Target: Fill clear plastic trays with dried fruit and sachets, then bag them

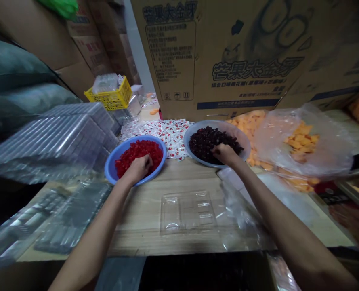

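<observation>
My left hand (140, 167) is over the near side of a blue bowl (109, 169), fingers curled closed against glossy red pieces (139, 150) that look like candied fruit. Over a second, pale blue bowl (242, 139) is my right hand (224, 152), its fingers bunched together at the dark, raisin-like pieces (208, 139) inside. What either hand pinches is hidden by the fingers. Between my forearms, a clear plastic tray (187, 212) with moulded compartments lies on the wooden table (143, 226).
Small printed sachets (171, 137) spread behind the bowls. Stacked clear trays (64, 137) stand left, near a yellow basket (114, 97). Large cardboard boxes (203, 60) wall off the back. Orange pieces (302, 141) sit in a plastic bag (333, 145) at right.
</observation>
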{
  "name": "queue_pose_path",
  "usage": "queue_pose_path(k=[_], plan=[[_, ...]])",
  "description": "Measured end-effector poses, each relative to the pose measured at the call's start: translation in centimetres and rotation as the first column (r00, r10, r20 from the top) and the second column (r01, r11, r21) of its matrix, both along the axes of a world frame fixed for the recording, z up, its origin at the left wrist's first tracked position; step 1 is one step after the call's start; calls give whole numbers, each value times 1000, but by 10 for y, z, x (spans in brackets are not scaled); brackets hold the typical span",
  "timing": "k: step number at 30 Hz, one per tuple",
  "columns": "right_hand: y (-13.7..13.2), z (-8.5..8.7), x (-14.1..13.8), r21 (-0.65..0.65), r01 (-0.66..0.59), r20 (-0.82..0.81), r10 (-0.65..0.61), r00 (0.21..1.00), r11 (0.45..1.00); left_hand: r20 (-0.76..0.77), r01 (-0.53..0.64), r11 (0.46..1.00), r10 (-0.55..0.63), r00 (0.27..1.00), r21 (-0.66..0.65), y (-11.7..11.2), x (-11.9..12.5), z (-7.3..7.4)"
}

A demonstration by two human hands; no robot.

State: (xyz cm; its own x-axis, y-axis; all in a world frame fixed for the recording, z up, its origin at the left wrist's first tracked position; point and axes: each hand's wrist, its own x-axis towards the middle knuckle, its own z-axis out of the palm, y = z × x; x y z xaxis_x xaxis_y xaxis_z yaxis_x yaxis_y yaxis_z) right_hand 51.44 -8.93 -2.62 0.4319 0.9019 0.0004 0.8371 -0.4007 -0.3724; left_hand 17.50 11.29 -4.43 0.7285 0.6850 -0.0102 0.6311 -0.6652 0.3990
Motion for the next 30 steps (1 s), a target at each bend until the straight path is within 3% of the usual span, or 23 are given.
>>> queue_pose_path(k=[3,5,7,10,13,16,19,21,24,27,30], plan=[[22,-18,6,-63,2,-18,-4,1000,998,165,-55,998,52,985,14,-1,-7,2],[23,-24,7,-91,8,-37,-12,999,996,346,-98,995,86,934,18,-9,-13,8],[20,-27,10,-98,19,-62,-25,998,995,509,-109,994,77,857,32,-28,-17,17],[15,-26,17,-44,42,-105,-46,993,998,616,-53,998,33,787,15,-75,-19,28],[9,-20,23,83,89,-153,-76,985,993,599,58,985,54,799,-165,-128,-14,23],[-8,-11,17,232,159,-214,-109,971,960,493,89,937,95,865,-337,-167,-3,3],[-41,-7,-11,445,167,-395,25,918,880,403,113,912,61,913,-395,-187,12,-13],[-66,-12,-42,509,121,-466,154,871,852,384,129,909,37,922,-396,-193,26,-19],[-95,-33,-90,459,44,-454,192,870,887,369,152,919,-7,929,-364,-198,47,-23],[-106,-57,-120,449,7,-414,202,888,893,356,210,933,-99,929,-291,-201,64,-31],[-108,-69,-133,434,-22,-329,181,927,901,358,249,956,-181,916,-154,-206,70,-35]])
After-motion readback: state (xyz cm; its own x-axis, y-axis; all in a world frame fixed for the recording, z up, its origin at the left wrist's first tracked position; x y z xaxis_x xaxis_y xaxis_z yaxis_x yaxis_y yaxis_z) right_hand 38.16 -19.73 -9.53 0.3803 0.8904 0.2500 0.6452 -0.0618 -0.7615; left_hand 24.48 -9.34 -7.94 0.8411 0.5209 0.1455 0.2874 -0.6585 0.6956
